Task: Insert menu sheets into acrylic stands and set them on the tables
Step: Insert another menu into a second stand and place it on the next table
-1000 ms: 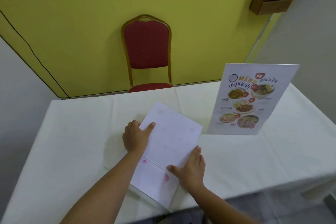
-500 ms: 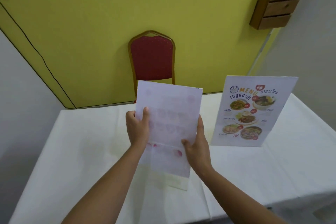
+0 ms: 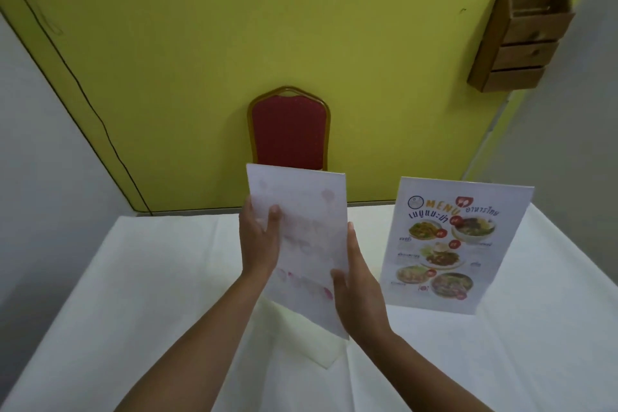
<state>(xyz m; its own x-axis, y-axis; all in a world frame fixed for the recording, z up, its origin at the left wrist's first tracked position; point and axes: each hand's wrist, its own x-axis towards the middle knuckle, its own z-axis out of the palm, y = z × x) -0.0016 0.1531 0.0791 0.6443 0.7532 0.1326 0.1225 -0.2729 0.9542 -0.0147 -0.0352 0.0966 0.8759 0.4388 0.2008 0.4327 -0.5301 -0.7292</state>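
Note:
I hold an acrylic stand with a menu sheet (image 3: 306,231) upright above the middle of the white-clothed table (image 3: 150,294). Its blank back faces me and the print shows faintly through. My left hand (image 3: 259,241) grips its left edge, thumb on the back. My right hand (image 3: 356,281) grips its lower right edge. The clear base of the stand (image 3: 321,349) hangs just over the cloth; whether it touches is unclear. A second stand with a colourful menu (image 3: 451,244) stands upright on the table to the right, facing me.
A red chair with a gold frame (image 3: 289,130) sits behind the table against the yellow wall. A cardboard holder (image 3: 521,40) hangs on the wall at upper right. The table's near edge lies below the frame.
The stand lay flat on the table under my hands a second ago. I have lifted it and tilted it upright. The view has tipped upward.

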